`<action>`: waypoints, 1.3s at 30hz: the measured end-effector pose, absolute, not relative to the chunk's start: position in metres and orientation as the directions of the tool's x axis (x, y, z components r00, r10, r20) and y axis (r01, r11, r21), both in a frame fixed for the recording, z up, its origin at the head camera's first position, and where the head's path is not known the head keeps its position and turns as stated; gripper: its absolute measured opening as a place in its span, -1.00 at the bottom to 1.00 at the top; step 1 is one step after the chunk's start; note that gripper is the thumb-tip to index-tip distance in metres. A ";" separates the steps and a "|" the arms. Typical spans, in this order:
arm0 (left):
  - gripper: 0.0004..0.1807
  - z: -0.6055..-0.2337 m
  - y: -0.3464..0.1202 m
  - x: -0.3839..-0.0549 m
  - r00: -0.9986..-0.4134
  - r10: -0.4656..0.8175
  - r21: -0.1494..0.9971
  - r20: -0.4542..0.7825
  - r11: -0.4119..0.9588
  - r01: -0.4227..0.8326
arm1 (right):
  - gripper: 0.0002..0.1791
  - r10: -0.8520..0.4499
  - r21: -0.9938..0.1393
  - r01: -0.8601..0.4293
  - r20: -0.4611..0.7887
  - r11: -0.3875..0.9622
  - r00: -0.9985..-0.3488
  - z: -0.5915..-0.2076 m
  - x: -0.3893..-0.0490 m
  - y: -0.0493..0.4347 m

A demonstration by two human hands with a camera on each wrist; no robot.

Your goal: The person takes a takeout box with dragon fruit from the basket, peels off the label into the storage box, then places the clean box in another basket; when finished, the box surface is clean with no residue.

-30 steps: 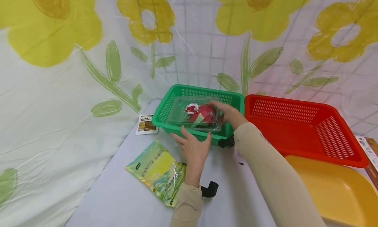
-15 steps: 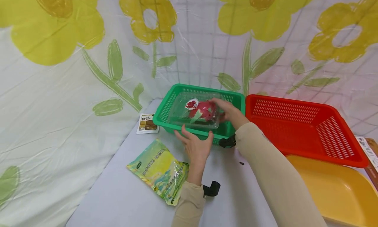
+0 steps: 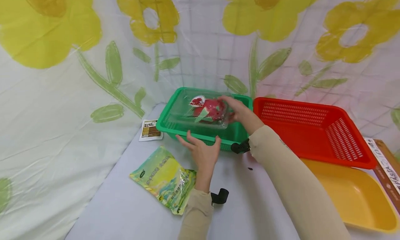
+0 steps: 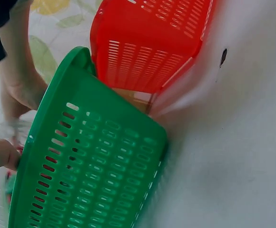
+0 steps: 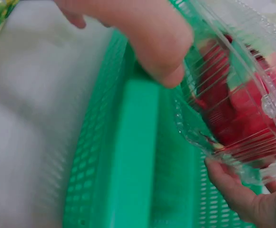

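A clear plastic clamshell box [image 3: 180, 108] with a round label hangs tilted over the green basket [image 3: 168, 131]. Inside it lies a dragon fruit [image 3: 215, 111], pink with green scales. My right hand [image 3: 239, 111] grips the box by its right end, thumb and fingers around the edge; the right wrist view shows its fingers [image 5: 233, 190] under that end. At the basket's front rim my left hand [image 3: 204, 153] is spread, thumb and fingers apart. Its thumb overlaps the green rim in the left wrist view, and part of the hand lies outside that view.
A red basket [image 3: 289, 148] stands right of the green one, with a yellow tray [image 3: 350, 189] in front of it. A green-yellow packet [image 3: 162, 179] lies front left, and a small white-brown packet [image 3: 151, 130] lies beside the green basket. A PASTA box [image 3: 389, 170] is far right.
The clamshell box with the dragon fruit has risen and moved back over the green basket, in my right hand. My left hand stays by the front rim. The head view has shifted slightly.
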State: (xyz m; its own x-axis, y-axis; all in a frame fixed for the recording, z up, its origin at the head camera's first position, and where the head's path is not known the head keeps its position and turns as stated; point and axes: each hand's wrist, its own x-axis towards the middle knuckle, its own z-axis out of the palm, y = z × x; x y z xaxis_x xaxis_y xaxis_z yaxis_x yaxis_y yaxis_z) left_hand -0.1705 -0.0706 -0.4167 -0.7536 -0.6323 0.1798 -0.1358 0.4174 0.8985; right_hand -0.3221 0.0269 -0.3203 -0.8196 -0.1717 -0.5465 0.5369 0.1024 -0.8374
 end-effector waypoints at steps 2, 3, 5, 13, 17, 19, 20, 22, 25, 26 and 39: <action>0.13 -0.417 -0.072 -0.172 -0.755 -0.630 0.906 0.183 0.406 -0.119 | -0.07 -0.179 -0.832 0.547 -0.553 0.090 -0.813 -0.315 -0.321 0.026; 0.13 -0.417 -0.073 -0.172 -0.756 -0.628 0.910 0.184 0.400 -0.111 | -0.07 -0.180 -0.832 0.549 -0.555 0.086 -0.812 -0.312 -0.320 0.025; 0.12 -0.417 -0.073 -0.173 -0.760 -0.625 0.915 0.180 0.390 -0.103 | -0.07 -0.183 -0.831 0.553 -0.555 0.066 -0.812 -0.307 -0.319 0.026; 0.14 -0.421 -0.076 -0.185 -0.768 -0.616 0.934 0.176 0.350 -0.066 | -0.07 -0.179 -0.836 0.548 -0.539 -0.005 -0.823 -0.290 -0.310 0.039; 0.15 -0.423 -0.079 -0.189 -0.772 -0.609 0.938 0.184 0.344 -0.048 | -0.09 -0.194 -0.847 0.531 -0.519 -0.016 -0.833 -0.283 -0.302 0.048; 0.15 -0.423 -0.081 -0.190 -0.776 -0.601 0.939 0.191 0.341 -0.033 | -0.13 -0.203 -0.853 0.521 -0.507 -0.021 -0.838 -0.280 -0.298 0.052; 0.15 -0.423 -0.082 -0.191 -0.778 -0.598 0.941 0.192 0.338 -0.027 | -0.16 -0.209 -0.854 0.519 -0.502 -0.029 -0.839 -0.278 -0.295 0.054; 0.14 -0.423 -0.086 -0.191 -0.779 -0.597 0.944 0.194 0.331 -0.018 | -0.19 -0.217 -0.859 0.511 -0.492 -0.038 -0.843 -0.275 -0.289 0.057; 0.14 -0.424 -0.093 -0.192 -0.778 -0.599 0.948 0.188 0.318 -0.016 | -0.24 -0.234 -0.867 0.495 -0.472 -0.051 -0.850 -0.270 -0.280 0.061; 0.14 -0.424 -0.095 -0.192 -0.778 -0.600 0.948 0.184 0.317 -0.020 | -0.27 -0.240 -0.872 0.487 -0.462 -0.055 -0.854 -0.269 -0.276 0.063; 0.08 -0.427 -0.123 -0.192 -0.789 -0.563 0.921 0.247 0.389 0.010 | -0.46 -0.432 -0.935 0.351 -0.300 -0.041 -0.850 -0.277 -0.219 0.106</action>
State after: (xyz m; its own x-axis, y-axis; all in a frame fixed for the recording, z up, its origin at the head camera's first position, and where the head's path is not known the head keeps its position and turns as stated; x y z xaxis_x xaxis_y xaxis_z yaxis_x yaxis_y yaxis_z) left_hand -0.1916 -0.1231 -0.4272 -0.7886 -0.5634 0.2465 0.0100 0.3891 0.9212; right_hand -0.2191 0.1055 -0.2767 -0.8502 -0.4323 -0.3005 0.3512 -0.0405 -0.9354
